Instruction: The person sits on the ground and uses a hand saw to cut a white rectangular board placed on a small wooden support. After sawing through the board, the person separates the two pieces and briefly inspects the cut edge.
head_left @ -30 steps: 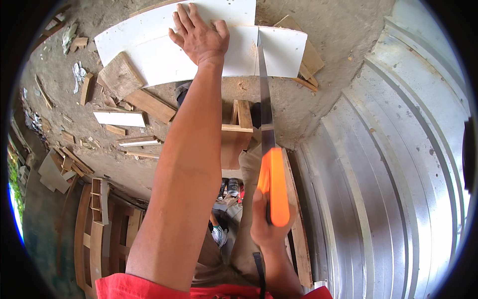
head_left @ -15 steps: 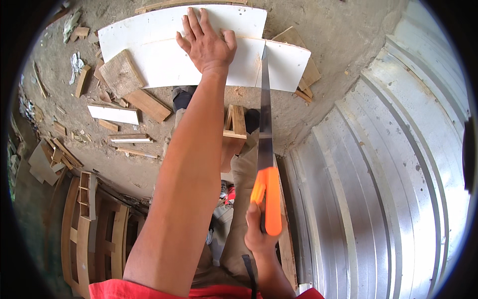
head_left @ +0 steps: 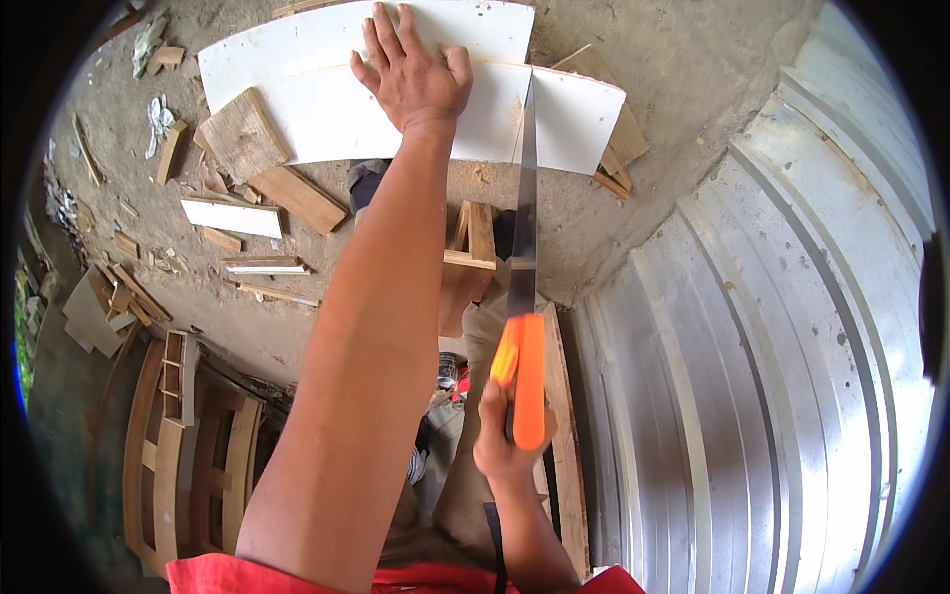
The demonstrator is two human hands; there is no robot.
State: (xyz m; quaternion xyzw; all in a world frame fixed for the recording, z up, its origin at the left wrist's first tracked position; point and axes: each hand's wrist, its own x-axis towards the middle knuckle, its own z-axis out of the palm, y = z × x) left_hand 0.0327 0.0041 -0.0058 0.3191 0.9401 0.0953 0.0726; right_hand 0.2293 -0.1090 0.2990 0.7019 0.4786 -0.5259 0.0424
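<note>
My left hand (head_left: 416,84) lies flat with fingers spread on a white board (head_left: 327,114), pressing on it. In my right hand (head_left: 507,436) is a hand saw (head_left: 529,381) with an orange handle, the fingers wrapped round its grip. The saw's long metal blade points away from me and its tip end lies in a cut near the board's right part. A thin line runs beside the blade to the board's near edge. Another white board piece (head_left: 475,30) lies along the far side.
A wood block (head_left: 245,136) rests on the board's left end. Wood offcuts (head_left: 297,198) litter the ground at left. A small wooden stool-like piece (head_left: 473,243) stands below the board. Slatted wooden frames (head_left: 163,485) are at lower left; ribbed metal sheeting (head_left: 732,376) rises at right.
The saw and my right hand have shifted slightly, a little up in the picture and to the left. My left hand stays in its place on the board; the whole view has tilted slightly.
</note>
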